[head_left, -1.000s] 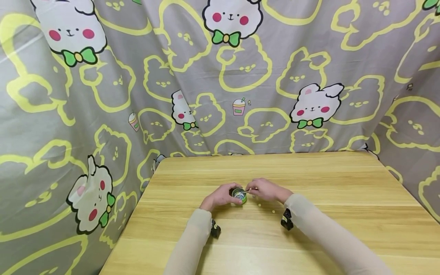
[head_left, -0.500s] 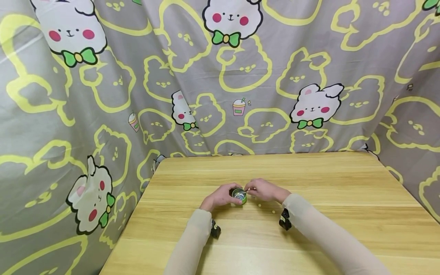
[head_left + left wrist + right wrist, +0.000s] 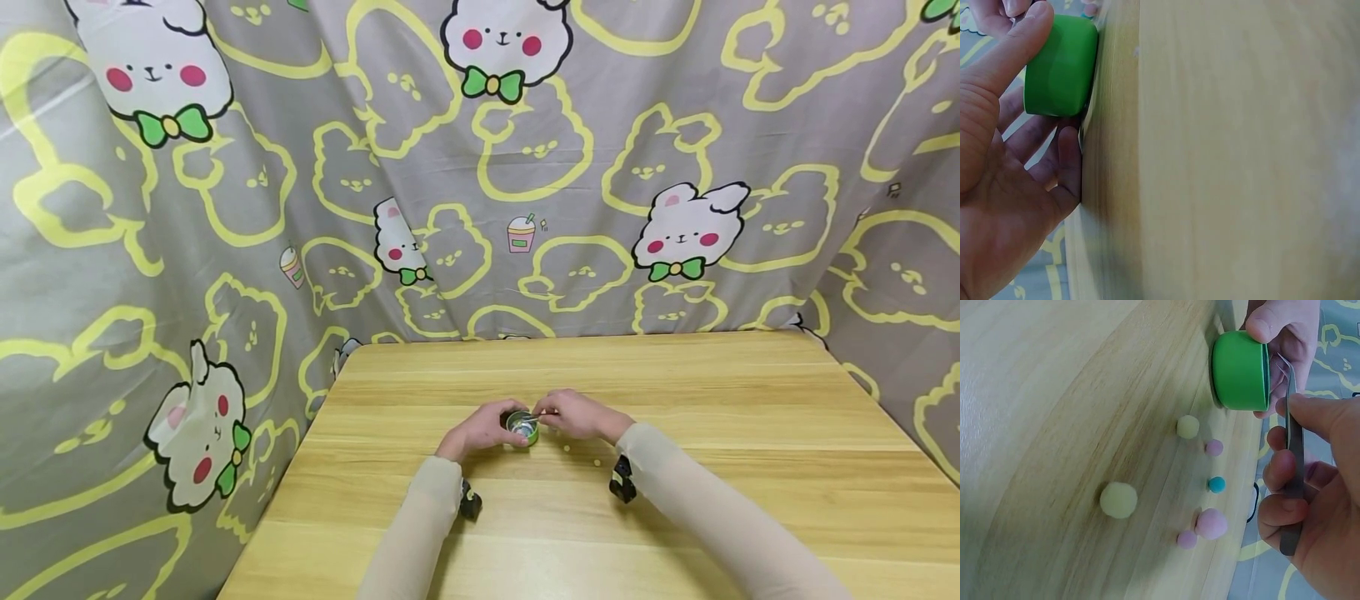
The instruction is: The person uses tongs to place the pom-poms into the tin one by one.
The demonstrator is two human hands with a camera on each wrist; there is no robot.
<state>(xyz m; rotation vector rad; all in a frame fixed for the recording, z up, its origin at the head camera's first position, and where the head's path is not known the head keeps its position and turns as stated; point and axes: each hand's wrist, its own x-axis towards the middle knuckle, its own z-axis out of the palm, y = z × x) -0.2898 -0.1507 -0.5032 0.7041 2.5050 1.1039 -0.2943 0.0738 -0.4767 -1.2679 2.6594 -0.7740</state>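
Observation:
In the head view, my left hand (image 3: 483,423) holds a small round green cup (image 3: 533,437) on the table. Its thumb (image 3: 1032,34) presses the near rim, and the other fingers lie on the far side. My right hand (image 3: 577,414) pinches dark metal tweezers (image 3: 1295,456) between thumb and fingers. Their thin bent tips reach over the cup's mouth; I see nothing between them. The cup's inside is too small to make out in the head view. Right of the cup lie little balls: cream (image 3: 1119,500), pink (image 3: 1211,524) and blue (image 3: 1216,484).
A wooden table (image 3: 675,375) carries everything. Another cream ball (image 3: 1188,427) lies closest to the cup, with smaller pink balls (image 3: 1214,447) nearby. A patterned grey curtain (image 3: 570,192) hangs behind the table and along its sides.
The tweezers' tips have shifted slightly up and right within the cup's mouth, and the right wrist has moved a little. The left hand and cup have stayed in place.

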